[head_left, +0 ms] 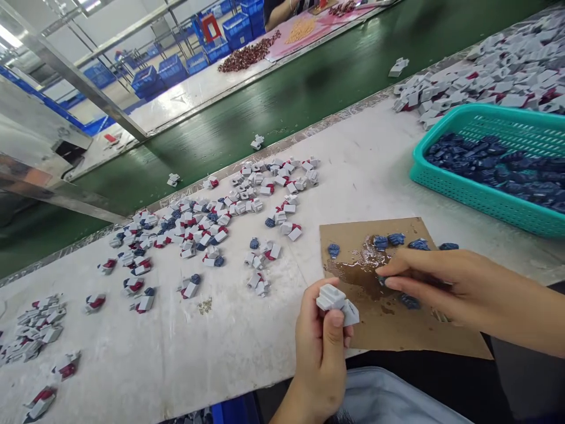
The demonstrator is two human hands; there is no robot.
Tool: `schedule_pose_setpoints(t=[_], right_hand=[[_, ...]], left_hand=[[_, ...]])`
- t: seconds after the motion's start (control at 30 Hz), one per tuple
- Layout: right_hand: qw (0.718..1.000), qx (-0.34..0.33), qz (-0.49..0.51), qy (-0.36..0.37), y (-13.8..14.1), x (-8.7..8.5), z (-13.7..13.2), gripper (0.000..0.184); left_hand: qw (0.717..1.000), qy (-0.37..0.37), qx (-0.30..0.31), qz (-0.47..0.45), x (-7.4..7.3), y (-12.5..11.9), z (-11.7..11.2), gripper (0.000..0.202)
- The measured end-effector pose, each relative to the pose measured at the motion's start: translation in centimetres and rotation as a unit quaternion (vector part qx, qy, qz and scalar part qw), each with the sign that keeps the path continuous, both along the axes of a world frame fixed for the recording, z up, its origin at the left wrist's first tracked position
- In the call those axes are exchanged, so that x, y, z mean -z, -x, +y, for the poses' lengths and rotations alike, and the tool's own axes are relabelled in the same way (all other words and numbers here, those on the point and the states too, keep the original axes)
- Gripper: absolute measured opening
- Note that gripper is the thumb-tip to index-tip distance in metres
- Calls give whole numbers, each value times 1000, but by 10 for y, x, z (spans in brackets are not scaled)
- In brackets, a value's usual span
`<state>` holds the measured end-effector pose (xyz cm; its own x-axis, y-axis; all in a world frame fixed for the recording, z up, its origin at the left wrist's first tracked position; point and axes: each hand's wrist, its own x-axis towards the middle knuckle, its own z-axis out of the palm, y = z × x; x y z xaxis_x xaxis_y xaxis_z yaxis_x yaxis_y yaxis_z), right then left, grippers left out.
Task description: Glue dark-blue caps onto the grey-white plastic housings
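A: What is the work surface like?
B: A whitish tabletop [357,171], scuffed and smudged, with a brown cardboard sheet [424,338] near its front edge. A glossy wet patch [359,278] spreads over the cardboard, and several dark blue pieces [396,239] sit around it.

A: And the hands?
B: The left hand [320,353], at the cardboard's left edge, has thumb and fingers closed around a light grey piece [332,298]. The right hand [428,285], over the cardboard, pinches a small dark bit [382,281] at its fingertips, mostly hidden; I can't tell whether that bit touches the sheet.

A: What else lies about the cardboard?
B: To its left, a wide scatter of grey, red and blue assemblies [207,227]. Beyond its far right corner, a teal basket [477,202] holding more blue pieces, then a heap of grey parts [494,76].

A: And the room?
B: Past the cardboard and tabletop runs a green belt [309,100] carrying a few grey parts. Across it, well away from the cardboard, another counter [189,94] bears dark red pieces [249,56] and a pink sheet [329,29]; a person's arm [280,13] shows there. Blue crates [238,30] stand behind.
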<state>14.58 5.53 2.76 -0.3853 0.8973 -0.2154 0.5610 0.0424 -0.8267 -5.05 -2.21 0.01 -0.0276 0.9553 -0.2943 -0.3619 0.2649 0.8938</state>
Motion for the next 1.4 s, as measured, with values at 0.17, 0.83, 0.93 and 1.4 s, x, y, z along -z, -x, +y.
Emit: schedule_pose_setpoints(t=[0.17, 0.83, 0.93, 1.4], right_hand=[[960, 10, 202, 191, 22, -28, -20, 35], [935, -25, 274, 224, 42, -8, -18, 39], [911, -77, 288, 286, 44, -6, -8, 39], [871, 128, 335, 336, 124, -31, 2, 72]], left_hand=[[1000, 6, 0, 26, -11, -4, -3, 51], [985, -38, 31, 167, -1, -2, -4, 56], [989, -36, 57, 134, -8, 10, 7, 58], [860, -339, -75, 374, -7, 7, 21, 37]])
